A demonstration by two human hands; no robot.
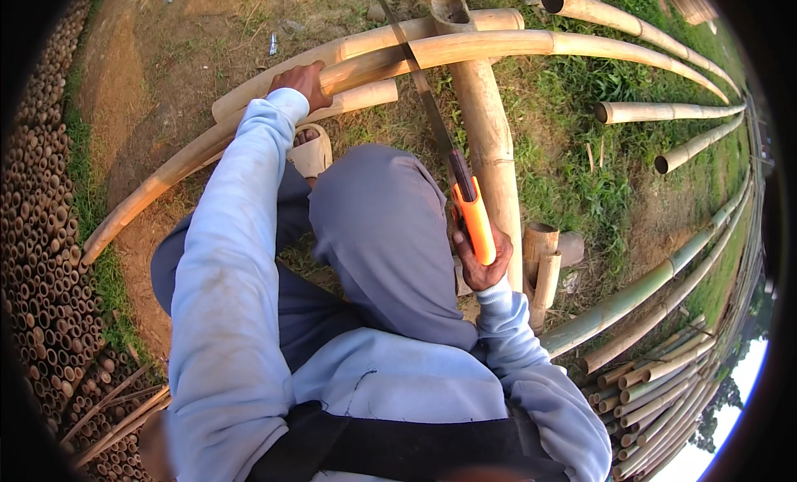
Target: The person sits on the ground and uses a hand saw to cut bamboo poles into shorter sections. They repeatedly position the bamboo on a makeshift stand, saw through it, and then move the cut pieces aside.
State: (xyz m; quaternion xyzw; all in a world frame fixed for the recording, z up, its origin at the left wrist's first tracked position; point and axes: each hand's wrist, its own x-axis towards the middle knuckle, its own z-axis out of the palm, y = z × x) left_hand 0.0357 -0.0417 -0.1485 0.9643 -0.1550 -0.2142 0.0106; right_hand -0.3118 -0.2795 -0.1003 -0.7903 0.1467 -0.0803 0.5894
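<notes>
Bamboo pole (pixel 465 48) is lying crosswise ahead; your left hand (pixel 303 82) is gripping it, your right hand (pixel 481 262) is holding the saw (pixel 440 141) squarely across.

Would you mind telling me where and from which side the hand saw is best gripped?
Grip the hand saw by its orange handle, coming from the person's near side, as the right hand does. The handle is the thick end nearest the body; the thin blade runs away to the bamboo pole that the left hand steadies.

No packages, labels, signs or screens are in view.
</notes>
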